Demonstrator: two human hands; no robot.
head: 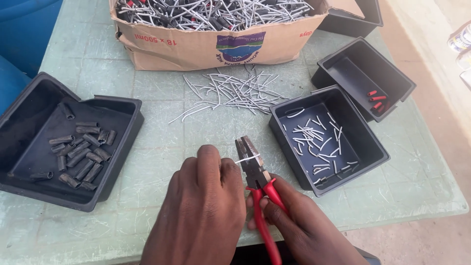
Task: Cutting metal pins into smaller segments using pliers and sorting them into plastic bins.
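My right hand (309,225) grips the red handles of a pair of pliers (252,164), jaws pointing away from me. A short white wire piece (247,158) lies across the jaws. My left hand (203,206) is closed beside the pliers, its fingertips pinching the left end of that wire. A loose pile of white wire pieces (230,93) lies on the table just beyond. To the right of the pliers stands a black tray (363,169) holding several cut white pieces.
A cardboard box (206,46) full of wires sits at the back. A black tray (117,147) with dark sleeves stands at left. Another black tray (397,78) with small red sleeves is at right. The green table (162,147) ends at right (461,206).
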